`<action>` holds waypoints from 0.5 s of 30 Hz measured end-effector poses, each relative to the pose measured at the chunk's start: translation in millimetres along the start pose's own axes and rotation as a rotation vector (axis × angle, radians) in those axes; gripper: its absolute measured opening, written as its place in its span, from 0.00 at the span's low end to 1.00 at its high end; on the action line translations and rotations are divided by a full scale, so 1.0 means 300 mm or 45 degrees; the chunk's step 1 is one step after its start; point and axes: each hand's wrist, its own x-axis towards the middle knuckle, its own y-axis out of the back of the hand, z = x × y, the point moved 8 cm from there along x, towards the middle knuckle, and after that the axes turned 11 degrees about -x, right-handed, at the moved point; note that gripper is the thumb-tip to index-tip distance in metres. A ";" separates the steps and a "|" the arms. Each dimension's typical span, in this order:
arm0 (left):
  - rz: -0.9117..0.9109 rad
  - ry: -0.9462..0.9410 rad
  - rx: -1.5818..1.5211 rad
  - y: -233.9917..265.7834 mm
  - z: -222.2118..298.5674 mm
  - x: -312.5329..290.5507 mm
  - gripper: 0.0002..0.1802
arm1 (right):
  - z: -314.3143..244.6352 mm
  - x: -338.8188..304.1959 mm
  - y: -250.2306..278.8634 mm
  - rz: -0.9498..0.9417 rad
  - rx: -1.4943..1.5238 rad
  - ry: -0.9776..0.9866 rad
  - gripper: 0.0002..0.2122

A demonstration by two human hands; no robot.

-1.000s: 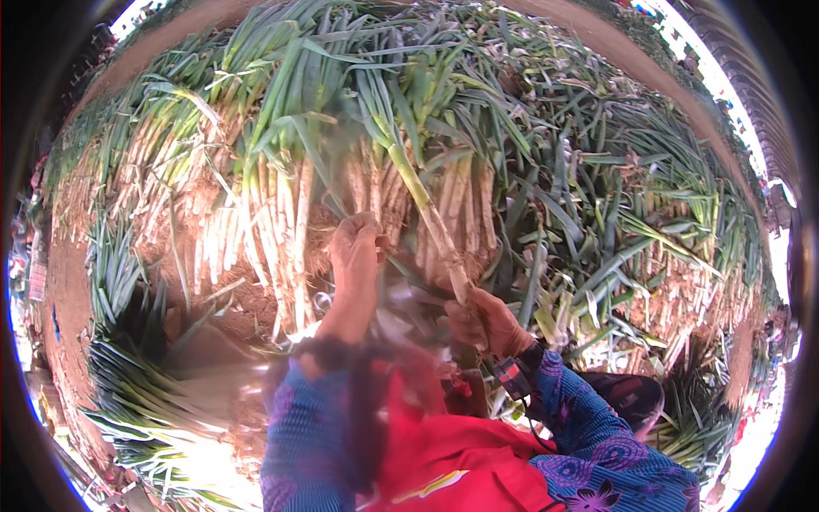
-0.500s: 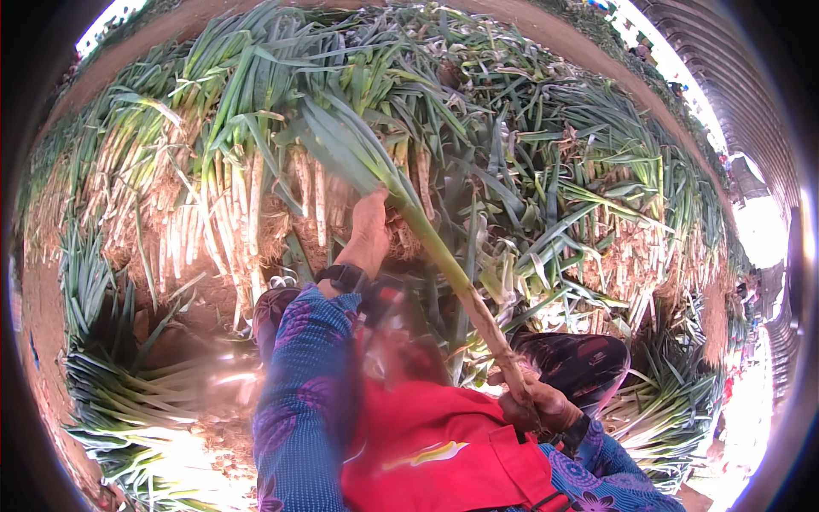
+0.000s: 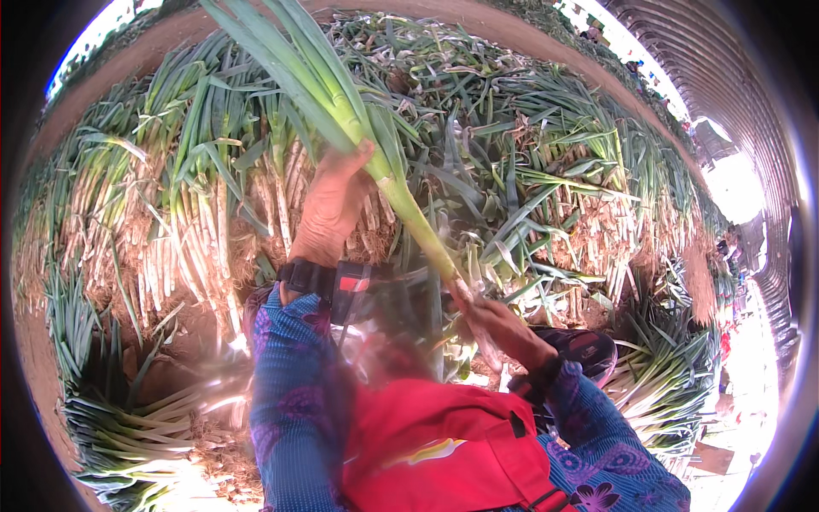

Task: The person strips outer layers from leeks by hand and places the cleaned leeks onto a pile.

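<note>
One long leek [image 3: 415,224] slants across the middle, its green leaves at the upper left and its root end at the lower right. My left hand [image 3: 334,200] is closed round it where the leaves fan out. Lower down, my right hand [image 3: 505,328] grips the pale shank close to the roots, its fingers wrapped over the stem. Beyond both hands lies a big heap of leeks [image 3: 196,205], roots toward me.
More leeks [image 3: 145,431] lie at the near left, and another pile [image 3: 670,375] is at the near right. Loose leaves [image 3: 478,196] cover the ground ahead. A bare dirt strip [image 3: 512,21] runs behind the heap, and a ribbed roof [image 3: 717,68] curves at the upper right.
Both hands have moved up and away from my body with the leek. The right hand has left my lap, and the leaves now reach the top edge.
</note>
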 end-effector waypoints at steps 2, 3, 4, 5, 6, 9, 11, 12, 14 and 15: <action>-0.001 -0.058 0.052 0.010 0.026 -0.015 0.23 | -0.103 0.107 0.008 0.013 0.009 -0.013 0.19; 0.027 -0.040 0.147 0.017 0.035 -0.025 0.23 | -0.152 0.168 0.034 0.112 -0.158 0.103 0.19; 0.057 -0.018 0.244 0.028 0.031 -0.031 0.22 | -0.190 0.227 0.051 0.210 -0.323 0.214 0.19; 0.068 -0.019 0.247 0.045 0.037 -0.042 0.22 | -0.272 0.267 0.036 0.253 -0.185 0.292 0.19; 0.113 -0.030 0.340 0.070 0.048 -0.052 0.22 | -0.357 0.293 0.026 0.295 -0.047 0.370 0.19; 0.142 -0.036 0.470 0.083 0.050 -0.059 0.22 | -0.448 0.381 0.043 0.309 -0.247 0.362 0.18; 0.132 -0.048 0.559 0.082 0.055 -0.067 0.23 | -0.469 0.418 0.030 0.285 -0.130 0.413 0.17; 0.141 -0.047 0.556 0.086 0.059 -0.071 0.23 | -0.479 0.428 0.023 0.264 -0.013 0.465 0.15; 0.099 -0.070 0.712 0.073 0.060 -0.070 0.28 | -0.463 0.449 0.029 0.278 -0.059 0.467 0.12; 0.106 -0.080 0.739 0.077 0.061 -0.071 0.27 | -0.440 0.470 0.024 0.266 -0.115 0.473 0.12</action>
